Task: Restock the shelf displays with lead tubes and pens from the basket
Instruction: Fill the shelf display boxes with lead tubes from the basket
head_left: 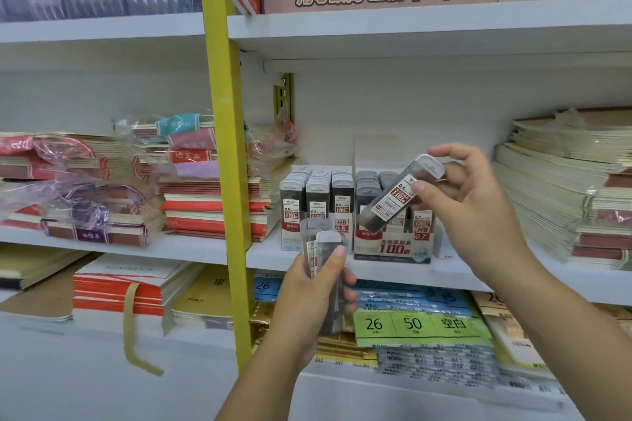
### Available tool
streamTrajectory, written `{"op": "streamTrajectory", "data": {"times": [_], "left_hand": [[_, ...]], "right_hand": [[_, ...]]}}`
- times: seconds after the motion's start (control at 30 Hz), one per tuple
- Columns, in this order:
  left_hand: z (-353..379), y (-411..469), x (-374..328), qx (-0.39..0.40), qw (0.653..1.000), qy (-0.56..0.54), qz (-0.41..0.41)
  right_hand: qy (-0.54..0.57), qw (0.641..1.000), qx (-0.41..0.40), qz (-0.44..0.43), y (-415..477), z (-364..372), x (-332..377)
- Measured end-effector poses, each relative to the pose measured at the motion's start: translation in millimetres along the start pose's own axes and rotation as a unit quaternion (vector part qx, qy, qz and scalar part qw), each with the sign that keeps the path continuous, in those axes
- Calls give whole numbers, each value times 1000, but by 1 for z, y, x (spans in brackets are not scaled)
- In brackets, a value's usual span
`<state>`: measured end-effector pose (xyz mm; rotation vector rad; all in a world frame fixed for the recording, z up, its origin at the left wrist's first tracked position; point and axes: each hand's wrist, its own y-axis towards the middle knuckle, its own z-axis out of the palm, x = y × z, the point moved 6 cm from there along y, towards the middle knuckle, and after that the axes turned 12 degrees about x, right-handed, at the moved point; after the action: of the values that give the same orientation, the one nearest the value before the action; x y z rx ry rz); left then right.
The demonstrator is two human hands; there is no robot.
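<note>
My right hand (468,202) pinches a single lead tube (396,196), tilted with its grey cap up to the right, right in front of the right-hand display box (393,249) marked 100. My left hand (307,304) grips a small bunch of lead tubes (325,270) upright, below and in front of the left display box (316,202), which is packed with rows of upright tubes. Both boxes stand on the middle white shelf (342,260). The basket and the pens are out of view.
A yellow upright post (225,133) divides the shelving just left of the boxes. Stacks of notebooks (212,191) lie on the left, and a tall slanted stack of exercise books (564,188) on the right. Packs of paper pads (410,321) fill the shelf below.
</note>
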<state>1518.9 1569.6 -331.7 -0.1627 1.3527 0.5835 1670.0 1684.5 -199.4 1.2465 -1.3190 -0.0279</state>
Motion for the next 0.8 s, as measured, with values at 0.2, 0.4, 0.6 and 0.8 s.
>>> {"op": "streamTrajectory", "data": {"times": [0.2,0.4,0.6,0.8], "left_hand": [[-39,0,-5,-34,999,-18,11],[-60,6,-9,-2,998,-55,4],[-67,5,-10,32,996,-74,27],[-55,-2,-19,68,993,-80,58]], "right_hand": [[-171,981,54,-73,39,36,19],[-365,916,164,-21,74,66,-9],[-439,876,195,43,88,73,-34],[-537,840,71,-43,76,72,-10]]}}
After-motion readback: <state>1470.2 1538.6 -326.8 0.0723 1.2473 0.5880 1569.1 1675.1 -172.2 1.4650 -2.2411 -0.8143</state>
